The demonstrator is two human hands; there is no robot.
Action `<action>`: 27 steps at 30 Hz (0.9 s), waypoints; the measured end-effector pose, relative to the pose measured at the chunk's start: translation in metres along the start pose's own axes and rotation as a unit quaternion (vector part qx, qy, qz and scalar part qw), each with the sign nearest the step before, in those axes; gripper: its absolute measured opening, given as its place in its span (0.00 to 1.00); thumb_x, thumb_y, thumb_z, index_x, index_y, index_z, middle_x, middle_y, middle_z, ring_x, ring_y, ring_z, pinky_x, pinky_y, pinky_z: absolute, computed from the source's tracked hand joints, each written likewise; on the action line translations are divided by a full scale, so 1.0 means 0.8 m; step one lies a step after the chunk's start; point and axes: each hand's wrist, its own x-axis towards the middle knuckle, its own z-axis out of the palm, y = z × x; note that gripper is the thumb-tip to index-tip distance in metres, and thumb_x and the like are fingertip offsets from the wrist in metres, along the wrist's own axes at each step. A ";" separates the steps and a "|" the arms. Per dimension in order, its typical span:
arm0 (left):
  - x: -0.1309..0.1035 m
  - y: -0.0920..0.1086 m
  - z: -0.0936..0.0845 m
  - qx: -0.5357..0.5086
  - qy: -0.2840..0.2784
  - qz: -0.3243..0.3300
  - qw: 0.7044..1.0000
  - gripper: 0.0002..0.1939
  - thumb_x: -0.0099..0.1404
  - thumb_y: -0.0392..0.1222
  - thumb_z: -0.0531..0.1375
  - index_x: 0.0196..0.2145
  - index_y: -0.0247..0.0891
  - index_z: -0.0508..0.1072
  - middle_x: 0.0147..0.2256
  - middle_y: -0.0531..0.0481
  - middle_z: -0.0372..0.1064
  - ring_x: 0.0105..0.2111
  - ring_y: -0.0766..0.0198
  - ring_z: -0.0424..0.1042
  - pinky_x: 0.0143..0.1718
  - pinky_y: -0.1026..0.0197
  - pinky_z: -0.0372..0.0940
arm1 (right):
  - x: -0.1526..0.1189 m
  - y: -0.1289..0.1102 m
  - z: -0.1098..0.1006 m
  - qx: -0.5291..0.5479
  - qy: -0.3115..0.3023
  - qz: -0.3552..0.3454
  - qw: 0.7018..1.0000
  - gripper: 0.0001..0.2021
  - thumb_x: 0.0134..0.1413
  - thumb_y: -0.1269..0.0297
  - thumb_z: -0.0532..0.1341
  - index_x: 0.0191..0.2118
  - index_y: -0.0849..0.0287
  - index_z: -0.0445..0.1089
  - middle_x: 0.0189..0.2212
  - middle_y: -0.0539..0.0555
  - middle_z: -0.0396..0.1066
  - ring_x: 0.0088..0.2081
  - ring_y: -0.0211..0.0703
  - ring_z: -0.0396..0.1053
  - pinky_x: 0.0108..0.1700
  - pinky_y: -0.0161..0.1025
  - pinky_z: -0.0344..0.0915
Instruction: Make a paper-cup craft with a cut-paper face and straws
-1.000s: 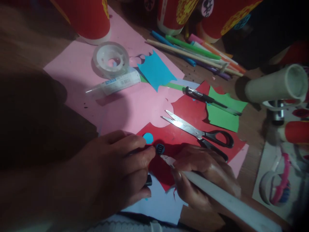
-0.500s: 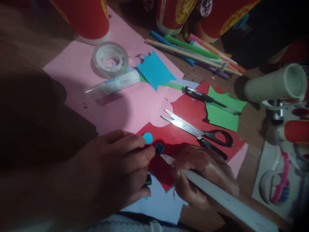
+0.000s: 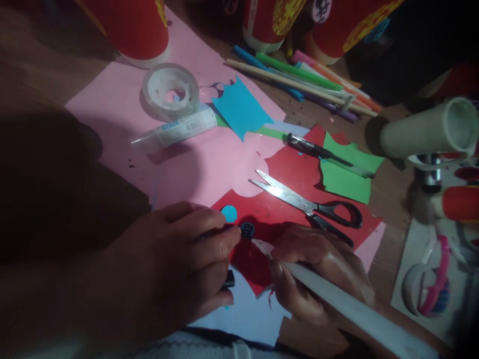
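Observation:
My right hand (image 3: 318, 269) grips a thick white marker (image 3: 359, 309), its tip pointing at a small round blue paper disc (image 3: 247, 230) with black lines on it. My left hand (image 3: 194, 254) is closed, with its fingertips at the disc's left edge. Between its lower fingers pokes out a black cap (image 3: 229, 278), mostly hidden. A plain blue paper disc (image 3: 229, 213) lies just beyond the left fingers. Both discs are on red paper (image 3: 247, 264). Beyond my right hand lie scissors (image 3: 299, 199) with black handles, blades slightly apart.
A tape roll (image 3: 170, 92) and a glue stick (image 3: 187, 124) lie on pink paper (image 3: 112, 99). Blue (image 3: 243, 107) and green (image 3: 348, 174) scraps and a black pen (image 3: 322, 152) are nearby. Several markers (image 3: 299, 75) and red cups (image 3: 138, 30) stand or lie behind. A grey cup (image 3: 422, 129) is at right.
The marker tip and my right hand have shifted very slightly to the right and down. My left hand has stayed in place.

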 end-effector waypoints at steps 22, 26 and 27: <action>0.006 -0.009 -0.010 -0.007 0.023 0.058 0.998 0.18 0.68 0.46 0.49 0.24 0.40 0.71 0.41 0.56 0.72 0.42 0.62 0.66 0.43 0.57 0.57 | -0.018 0.014 -0.005 0.136 0.095 0.073 0.983 0.10 0.54 0.69 0.56 0.43 0.55 0.65 0.27 0.50 0.72 0.24 0.38 0.70 0.26 0.37 0.68; 0.015 -0.008 -0.019 -0.011 0.041 0.061 0.997 0.16 0.67 0.42 0.50 0.25 0.37 0.69 0.38 0.53 0.73 0.38 0.61 0.68 0.39 0.58 0.60 | -0.013 0.014 -0.003 0.147 0.097 0.062 0.982 0.08 0.59 0.65 0.53 0.40 0.56 0.67 0.25 0.50 0.74 0.27 0.39 0.72 0.30 0.39 0.69; 0.016 -0.007 -0.021 -0.015 0.042 0.064 0.997 0.16 0.67 0.41 0.49 0.24 0.37 0.68 0.37 0.52 0.73 0.37 0.62 0.68 0.38 0.58 0.61 | -0.011 0.013 -0.003 0.136 0.090 0.058 0.985 0.08 0.59 0.65 0.52 0.38 0.57 0.67 0.25 0.50 0.74 0.27 0.40 0.73 0.31 0.39 0.70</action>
